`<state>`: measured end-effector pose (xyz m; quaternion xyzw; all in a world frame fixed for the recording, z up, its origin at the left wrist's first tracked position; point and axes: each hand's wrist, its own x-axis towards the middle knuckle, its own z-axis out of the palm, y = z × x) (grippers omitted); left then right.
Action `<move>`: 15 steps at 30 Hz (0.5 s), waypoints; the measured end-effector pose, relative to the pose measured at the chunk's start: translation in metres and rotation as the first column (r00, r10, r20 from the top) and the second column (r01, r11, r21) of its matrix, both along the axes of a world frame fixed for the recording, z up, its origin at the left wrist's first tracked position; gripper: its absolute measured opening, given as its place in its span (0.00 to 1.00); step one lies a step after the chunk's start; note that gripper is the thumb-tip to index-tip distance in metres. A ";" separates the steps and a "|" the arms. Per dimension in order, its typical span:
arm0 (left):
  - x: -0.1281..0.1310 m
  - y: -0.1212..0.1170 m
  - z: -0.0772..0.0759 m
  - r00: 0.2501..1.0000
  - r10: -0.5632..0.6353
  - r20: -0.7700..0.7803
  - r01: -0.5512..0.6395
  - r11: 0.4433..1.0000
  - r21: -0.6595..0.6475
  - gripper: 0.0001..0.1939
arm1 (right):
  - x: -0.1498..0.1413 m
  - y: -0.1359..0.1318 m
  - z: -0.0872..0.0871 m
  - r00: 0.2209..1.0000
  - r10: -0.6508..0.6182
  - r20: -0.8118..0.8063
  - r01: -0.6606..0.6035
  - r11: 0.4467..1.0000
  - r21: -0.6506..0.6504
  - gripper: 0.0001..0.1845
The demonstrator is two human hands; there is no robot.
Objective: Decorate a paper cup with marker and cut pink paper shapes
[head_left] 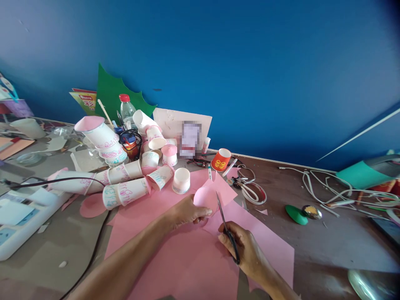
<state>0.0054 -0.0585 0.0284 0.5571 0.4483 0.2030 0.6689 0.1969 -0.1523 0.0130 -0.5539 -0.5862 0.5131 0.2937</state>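
Pinched between the thumb and fingers of my left hand point(189, 210) is a pink paper circle point(204, 198). My right hand point(242, 246) grips the black handles of a pair of scissors point(225, 223). The scissor blades point up and away, just right of the circle's edge; whether they touch the paper I cannot tell. Beneath both hands lie large pink paper sheets point(175, 258), and a smaller pink piece point(226, 189) sits beyond the circle. A white paper cup point(181, 181) stands upright past my left hand.
Several decorated white paper cups, some joined into tubes point(126, 193), crowd the left. A red paper cup point(221, 160) stands near the blue wall. White cables point(315, 187) lie at the right, near a green paper piece point(296, 214). A power strip point(28, 221) lies at far left.
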 end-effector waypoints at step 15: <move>-0.009 0.007 0.006 0.997 -0.051 -0.055 0.051 0.999 -0.007 0.09 | 0.003 0.000 0.001 0.999 0.046 0.007 -0.046 0.999 -0.004 0.20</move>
